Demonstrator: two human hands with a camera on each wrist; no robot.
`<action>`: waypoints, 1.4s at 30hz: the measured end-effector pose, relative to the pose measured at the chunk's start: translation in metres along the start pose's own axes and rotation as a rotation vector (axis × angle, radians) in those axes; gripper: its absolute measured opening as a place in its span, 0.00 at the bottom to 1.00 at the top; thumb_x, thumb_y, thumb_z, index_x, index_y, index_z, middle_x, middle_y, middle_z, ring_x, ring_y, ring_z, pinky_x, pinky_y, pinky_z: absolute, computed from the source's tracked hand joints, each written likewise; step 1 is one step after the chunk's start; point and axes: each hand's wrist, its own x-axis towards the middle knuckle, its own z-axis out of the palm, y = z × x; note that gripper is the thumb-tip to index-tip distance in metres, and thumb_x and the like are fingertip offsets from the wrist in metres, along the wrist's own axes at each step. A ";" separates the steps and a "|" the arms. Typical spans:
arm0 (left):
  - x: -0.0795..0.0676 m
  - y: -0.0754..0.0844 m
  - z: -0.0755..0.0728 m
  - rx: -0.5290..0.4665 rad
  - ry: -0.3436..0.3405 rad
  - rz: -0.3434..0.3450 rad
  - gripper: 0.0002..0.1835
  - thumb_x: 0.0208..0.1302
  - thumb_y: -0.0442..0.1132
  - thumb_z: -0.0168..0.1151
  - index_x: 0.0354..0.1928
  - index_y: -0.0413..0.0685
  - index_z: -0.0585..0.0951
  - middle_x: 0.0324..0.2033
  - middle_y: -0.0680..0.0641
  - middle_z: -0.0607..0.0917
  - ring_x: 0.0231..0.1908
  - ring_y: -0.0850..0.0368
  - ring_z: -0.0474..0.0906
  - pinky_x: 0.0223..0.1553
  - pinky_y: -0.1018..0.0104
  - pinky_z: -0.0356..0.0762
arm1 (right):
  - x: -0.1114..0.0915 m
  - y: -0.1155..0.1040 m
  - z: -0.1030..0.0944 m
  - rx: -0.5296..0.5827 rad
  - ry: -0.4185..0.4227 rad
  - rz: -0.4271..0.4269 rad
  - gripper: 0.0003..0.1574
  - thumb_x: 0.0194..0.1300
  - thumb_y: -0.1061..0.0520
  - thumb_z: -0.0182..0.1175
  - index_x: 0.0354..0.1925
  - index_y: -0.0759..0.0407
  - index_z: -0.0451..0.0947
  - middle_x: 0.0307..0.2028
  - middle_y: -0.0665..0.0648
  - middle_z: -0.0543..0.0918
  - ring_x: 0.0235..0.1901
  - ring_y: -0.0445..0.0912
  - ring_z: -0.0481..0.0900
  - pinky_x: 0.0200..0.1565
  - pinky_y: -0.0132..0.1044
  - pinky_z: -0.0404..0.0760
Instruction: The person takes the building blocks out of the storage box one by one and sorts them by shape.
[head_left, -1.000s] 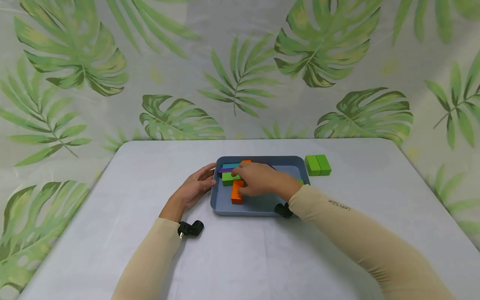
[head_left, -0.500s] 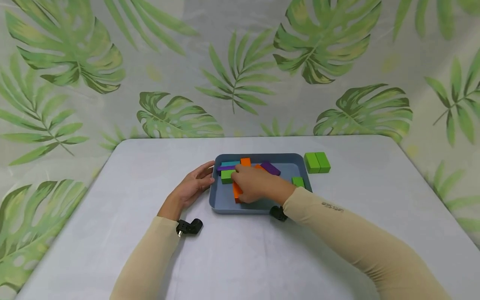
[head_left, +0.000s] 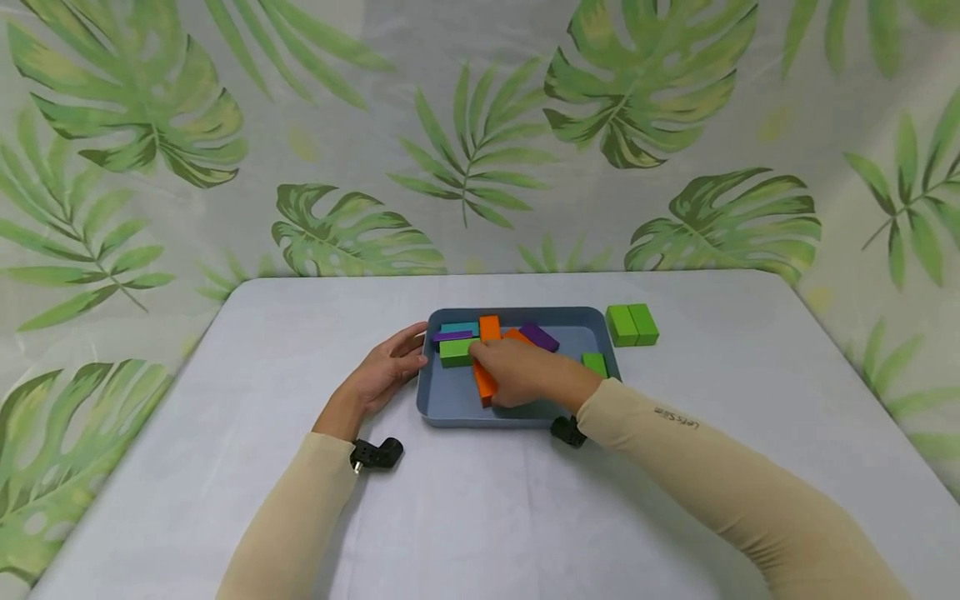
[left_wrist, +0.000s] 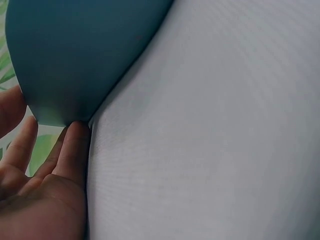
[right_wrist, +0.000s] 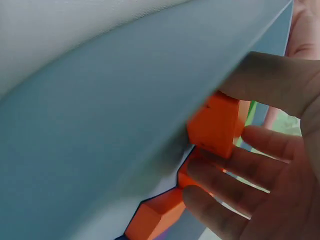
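Note:
In the head view a blue-grey tray (head_left: 480, 422) stands on the white table. My left hand (head_left: 384, 372) touches its left side with extended fingers; the left wrist view shows fingertips (left_wrist: 75, 132) against the outer wall. Inside the tray, my right hand (head_left: 517, 372) pinches an orange block (head_left: 483, 385) between thumb and fingers. The right wrist view shows that orange block (right_wrist: 215, 122) by the near wall, with more orange blocks (right_wrist: 155, 215) beyond it. A green block (head_left: 456, 352) lies left of the hand, partly covered by it.
At the tray's back left are a teal block (head_left: 459, 327) and a thin purple block (head_left: 453, 336). Another orange block (head_left: 490, 327), a purple block (head_left: 539, 337) and a green block (head_left: 595, 364) lie farther right. Two green blocks (head_left: 632, 325) sit outside, right of the tray.
My right hand has come down and back from over the green block onto the orange block, which has turned slightly and shifted a little right. My left hand stays at the tray's side.

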 end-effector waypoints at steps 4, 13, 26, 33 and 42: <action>-0.001 -0.001 0.000 0.002 -0.013 0.004 0.39 0.69 0.27 0.53 0.79 0.51 0.53 0.79 0.40 0.51 0.78 0.45 0.50 0.78 0.49 0.48 | 0.000 0.001 0.002 0.000 -0.007 -0.014 0.42 0.61 0.54 0.68 0.69 0.58 0.64 0.61 0.59 0.75 0.53 0.50 0.75 0.62 0.43 0.77; 0.000 -0.005 0.003 0.014 -0.024 0.007 0.38 0.70 0.28 0.52 0.78 0.50 0.53 0.78 0.39 0.51 0.78 0.44 0.49 0.78 0.48 0.48 | -0.006 0.011 0.003 0.080 0.012 -0.056 0.39 0.58 0.57 0.67 0.66 0.60 0.69 0.59 0.57 0.76 0.51 0.48 0.74 0.58 0.42 0.78; -0.001 -0.006 0.002 0.021 -0.018 0.013 0.38 0.69 0.28 0.53 0.78 0.50 0.54 0.78 0.39 0.51 0.78 0.44 0.49 0.78 0.48 0.48 | -0.025 0.038 -0.027 -0.013 0.151 -0.089 0.41 0.60 0.57 0.67 0.69 0.61 0.67 0.57 0.58 0.77 0.49 0.49 0.75 0.56 0.44 0.80; -0.002 -0.001 0.001 0.021 -0.011 0.008 0.38 0.69 0.28 0.54 0.78 0.52 0.54 0.78 0.40 0.52 0.78 0.45 0.49 0.78 0.49 0.48 | -0.036 0.072 -0.062 -0.027 0.237 -0.040 0.39 0.59 0.60 0.68 0.67 0.64 0.68 0.59 0.61 0.76 0.51 0.53 0.77 0.54 0.48 0.82; -0.003 0.000 -0.002 0.013 -0.010 0.008 0.38 0.69 0.27 0.53 0.78 0.51 0.54 0.78 0.40 0.51 0.78 0.44 0.49 0.78 0.49 0.48 | -0.044 0.111 -0.083 -0.005 0.311 0.014 0.39 0.55 0.62 0.69 0.64 0.68 0.70 0.56 0.66 0.77 0.50 0.57 0.77 0.55 0.54 0.80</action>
